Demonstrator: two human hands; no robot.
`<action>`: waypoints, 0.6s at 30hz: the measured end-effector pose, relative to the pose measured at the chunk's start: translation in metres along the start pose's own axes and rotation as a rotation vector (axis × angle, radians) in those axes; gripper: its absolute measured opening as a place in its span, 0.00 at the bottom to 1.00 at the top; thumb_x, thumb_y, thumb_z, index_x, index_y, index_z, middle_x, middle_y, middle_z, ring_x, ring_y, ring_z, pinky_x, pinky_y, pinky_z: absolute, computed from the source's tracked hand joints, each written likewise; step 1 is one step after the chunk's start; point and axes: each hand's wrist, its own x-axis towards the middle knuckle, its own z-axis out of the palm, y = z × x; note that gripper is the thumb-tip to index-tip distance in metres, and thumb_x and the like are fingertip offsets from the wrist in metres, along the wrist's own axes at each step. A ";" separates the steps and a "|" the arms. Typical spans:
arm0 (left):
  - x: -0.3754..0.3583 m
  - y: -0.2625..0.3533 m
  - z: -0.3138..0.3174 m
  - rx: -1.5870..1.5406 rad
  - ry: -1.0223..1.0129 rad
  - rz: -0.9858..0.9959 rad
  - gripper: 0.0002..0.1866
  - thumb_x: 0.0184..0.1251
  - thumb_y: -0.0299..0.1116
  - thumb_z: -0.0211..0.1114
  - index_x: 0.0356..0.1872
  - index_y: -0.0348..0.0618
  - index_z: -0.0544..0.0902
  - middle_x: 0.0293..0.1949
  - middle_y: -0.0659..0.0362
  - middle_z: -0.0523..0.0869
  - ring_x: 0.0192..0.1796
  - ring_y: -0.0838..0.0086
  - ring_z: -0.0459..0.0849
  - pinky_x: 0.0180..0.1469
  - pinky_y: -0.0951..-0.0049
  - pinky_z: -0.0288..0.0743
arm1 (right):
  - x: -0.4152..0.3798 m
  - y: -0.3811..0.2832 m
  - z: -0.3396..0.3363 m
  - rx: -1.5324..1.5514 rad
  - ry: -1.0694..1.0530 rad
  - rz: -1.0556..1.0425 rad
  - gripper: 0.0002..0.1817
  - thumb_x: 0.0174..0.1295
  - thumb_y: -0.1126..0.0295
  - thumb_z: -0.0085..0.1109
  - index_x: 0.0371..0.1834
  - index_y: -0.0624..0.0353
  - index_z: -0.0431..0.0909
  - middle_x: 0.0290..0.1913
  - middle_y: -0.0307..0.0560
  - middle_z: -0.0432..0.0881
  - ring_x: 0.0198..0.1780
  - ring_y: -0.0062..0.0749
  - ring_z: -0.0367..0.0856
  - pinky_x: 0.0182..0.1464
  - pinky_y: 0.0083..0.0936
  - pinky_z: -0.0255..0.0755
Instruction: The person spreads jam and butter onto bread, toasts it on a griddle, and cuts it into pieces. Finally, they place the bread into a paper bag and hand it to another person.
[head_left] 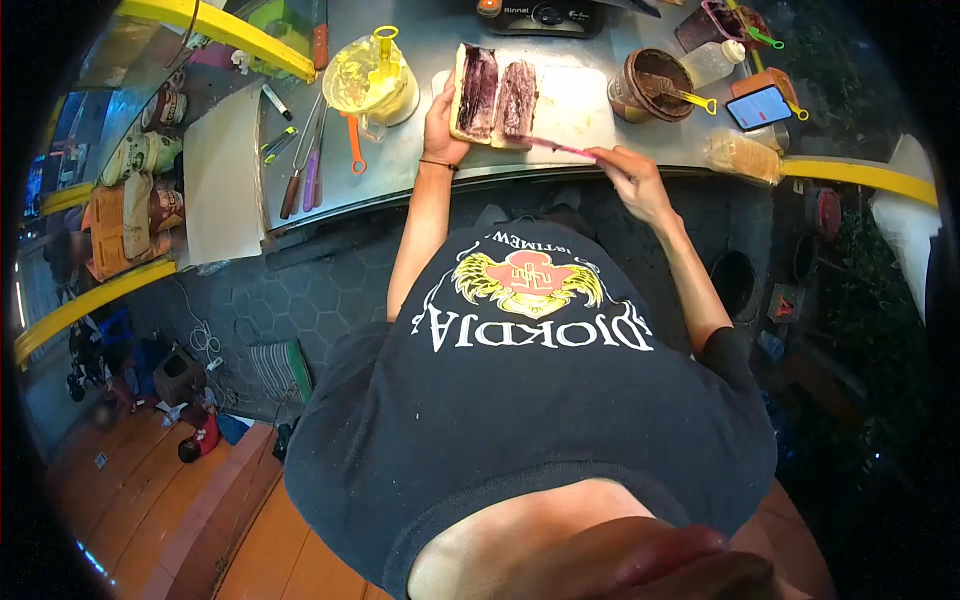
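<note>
The left arm reaches forward, its hand (pixel 443 122) clasping the outer edge of an opened bread loaf (pixel 480 95); the bent right arm ends in a hand (pixel 637 183) whose grip pinches a pink spreader (pixel 572 150) pointing left, tip by the bread's near end. Over the white board (pixel 575 105) on the worktop (pixel 440 45), both pale-edged halves run lengthwise away from the person, coated dark purple, the right one patchier.
</note>
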 end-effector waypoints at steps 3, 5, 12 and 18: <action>0.002 0.001 0.005 0.118 0.038 0.011 0.27 0.77 0.35 0.42 0.75 0.42 0.58 0.69 0.54 0.70 0.69 0.65 0.70 0.72 0.62 0.62 | 0.000 -0.003 0.007 -0.172 0.005 0.019 0.20 0.58 0.81 0.57 0.54 0.54 0.81 0.26 0.50 0.73 0.27 0.42 0.74 0.34 0.34 0.70; 0.003 0.000 0.008 0.134 0.035 0.005 0.27 0.77 0.35 0.42 0.75 0.43 0.57 0.69 0.54 0.70 0.69 0.65 0.70 0.72 0.62 0.62 | -0.008 -0.004 0.017 -0.285 -0.081 -0.073 0.23 0.57 0.82 0.57 0.56 0.51 0.81 0.25 0.49 0.72 0.27 0.43 0.74 0.33 0.35 0.70; 0.012 0.006 0.014 0.142 -0.046 -0.036 0.30 0.75 0.32 0.45 0.77 0.45 0.53 0.70 0.55 0.68 0.69 0.68 0.70 0.72 0.66 0.62 | 0.025 -0.011 0.006 -0.028 0.223 0.120 0.14 0.64 0.79 0.57 0.52 0.58 0.82 0.30 0.51 0.80 0.29 0.35 0.76 0.35 0.27 0.68; 0.016 0.004 0.018 0.247 -0.040 -0.001 0.30 0.75 0.30 0.43 0.76 0.42 0.53 0.73 0.55 0.64 0.72 0.67 0.66 0.74 0.65 0.59 | 0.030 0.041 0.022 -0.265 0.090 -0.006 0.18 0.61 0.79 0.57 0.54 0.53 0.81 0.27 0.53 0.70 0.30 0.46 0.74 0.33 0.34 0.67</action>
